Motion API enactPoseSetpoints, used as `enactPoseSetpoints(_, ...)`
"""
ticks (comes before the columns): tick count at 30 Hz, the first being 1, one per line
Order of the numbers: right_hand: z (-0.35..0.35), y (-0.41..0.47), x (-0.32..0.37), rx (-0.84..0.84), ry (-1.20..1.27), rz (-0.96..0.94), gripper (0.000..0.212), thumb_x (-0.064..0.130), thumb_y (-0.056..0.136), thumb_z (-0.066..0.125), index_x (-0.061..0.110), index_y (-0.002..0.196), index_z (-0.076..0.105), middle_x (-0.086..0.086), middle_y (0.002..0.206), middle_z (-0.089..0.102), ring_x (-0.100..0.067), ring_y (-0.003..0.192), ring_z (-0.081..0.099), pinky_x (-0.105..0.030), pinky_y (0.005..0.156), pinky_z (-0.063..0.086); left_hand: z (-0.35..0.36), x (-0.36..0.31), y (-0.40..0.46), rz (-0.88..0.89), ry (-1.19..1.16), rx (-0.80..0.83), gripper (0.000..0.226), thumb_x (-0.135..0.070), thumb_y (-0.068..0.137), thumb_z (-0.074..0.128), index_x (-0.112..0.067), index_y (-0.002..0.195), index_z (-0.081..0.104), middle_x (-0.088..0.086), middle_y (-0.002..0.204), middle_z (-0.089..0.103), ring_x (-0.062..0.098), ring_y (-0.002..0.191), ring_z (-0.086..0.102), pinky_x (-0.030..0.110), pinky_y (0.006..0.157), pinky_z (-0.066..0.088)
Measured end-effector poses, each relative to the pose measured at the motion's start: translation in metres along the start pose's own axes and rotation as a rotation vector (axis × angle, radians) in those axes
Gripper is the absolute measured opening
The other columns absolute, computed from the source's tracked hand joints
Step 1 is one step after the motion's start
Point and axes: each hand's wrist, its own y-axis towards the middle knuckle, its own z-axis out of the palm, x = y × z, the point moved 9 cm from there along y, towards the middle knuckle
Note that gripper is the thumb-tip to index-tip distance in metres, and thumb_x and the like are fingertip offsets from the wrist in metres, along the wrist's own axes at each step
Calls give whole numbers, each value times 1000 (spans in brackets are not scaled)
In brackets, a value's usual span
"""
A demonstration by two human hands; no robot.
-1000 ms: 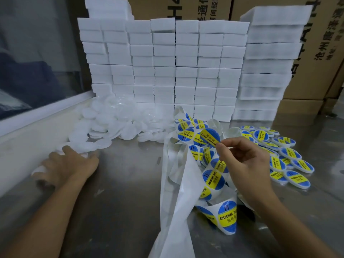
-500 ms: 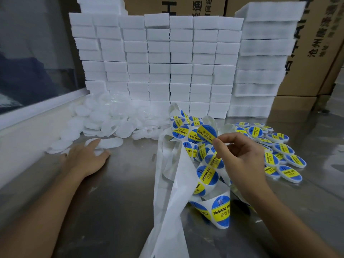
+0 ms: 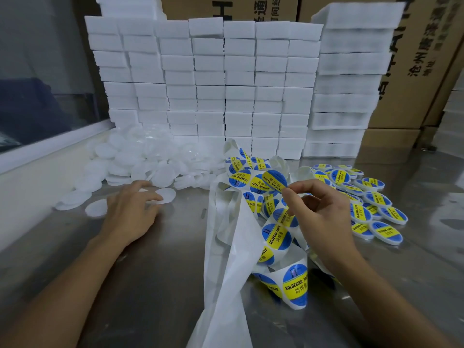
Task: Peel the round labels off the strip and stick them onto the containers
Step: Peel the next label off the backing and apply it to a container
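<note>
While one label is lifted: the right hand (image 3: 324, 217) pinches a peeled round label (image 3: 275, 180) by its edge between thumb and forefinger, above the tangled strip (image 3: 236, 237).
Left hand (image 3: 130, 212): lies flat, fingers spread, on a plain white container (image 3: 165, 195) on the metal table (image 3: 150, 285), gripping nothing.
Unlabelled pile (image 3: 140, 159): just behind the left hand.
Labelled containers (image 3: 371, 207): heaped at right.
Doing it well: likely steady one container, centre the label, press from the middle outward.
</note>
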Motion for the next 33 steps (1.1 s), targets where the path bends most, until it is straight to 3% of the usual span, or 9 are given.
enactPoseSetpoints(6, 0, 0, -5, 15, -9, 35, 10, 16, 86, 73, 21, 78, 69, 0, 65, 66, -26, 56, 59, -22, 43, 40, -20, -43, -7, 123, -151, -183, 18, -12, 92, 62, -4, 106, 71, 8, 102, 63, 28, 96, 55, 35, 80, 43)
enactPoseSetpoints(9, 0, 1, -5, 17, -1, 36, 9, 14, 85, 74, 20, 79, 70, -1, 85, 66, -13, 56, 61, -18, 45, 41, -36, -73, -12, 152, -385, -253, 15, -9, 92, 60, -6, 102, 71, 3, 92, 63, 20, 81, 59, 24, 72, 46)
enactPoseSetpoints(11, -1, 1, -3, 12, 13, 33, 9, 14, 84, 74, 20, 78, 70, -3, 94, 62, -12, 57, 61, -17, 47, 42, -44, -84, -15, 82, -588, -274, 14, -7, 90, 63, -10, 101, 72, -4, 88, 67, 8, 75, 63, 12, 67, 49)
enactPoseSetpoints(13, -3, 2, -3, 10, 27, 45, 10, 15, 85, 74, 21, 79, 70, -4, 90, 65, -12, 58, 61, -18, 46, 42, -43, -86, -14, -68, -928, -226, 15, -4, 89, 64, -15, 95, 74, -10, 82, 73, 3, 70, 67, 11, 67, 52)
enactPoseSetpoints(15, -1, 2, -1, 23, 46, 52, 9, 14, 86, 72, 21, 81, 71, 0, 82, 69, -16, 59, 63, -21, 46, 45, -34, -96, -17, -190, -1276, -116, 21, 3, 87, 64, -15, 92, 73, -4, 81, 76, 12, 73, 72, 20, 68, 58)
enactPoseSetpoints(18, 5, 1, 5, 63, 123, 59, 9, 11, 86, 72, 19, 90, 71, -1, 81, 72, -21, 68, 70, -24, 53, 51, -26, -117, -24, -258, -1535, 35, 18, 4, 79, 67, -7, 93, 70, 9, 82, 76, 21, 72, 73, 24, 65, 58)
enactPoseSetpoints(23, 20, -3, 10, 149, 261, 103, 22, 9, 81, 76, 17, 100, 69, -4, 87, 76, -20, 78, 73, -25, 63, 57, -9, -148, -37, -296, -1669, 191, 32, -7, 62, 73, -3, 93, 69, 15, 86, 75, 24, 73, 73, 23, 62, 57)
enactPoseSetpoints(33, 19, -2, -1, 98, 358, 187, 23, 2, 74, 79, 16, 89, 71, -4, 84, 76, -16, 74, 73, -20, 65, 55, 7, -160, -48, -359, -1708, 309, 41, -4, 63, 73, 4, 102, 67, 21, 93, 74, 27, 81, 74, 24, 63, 58)
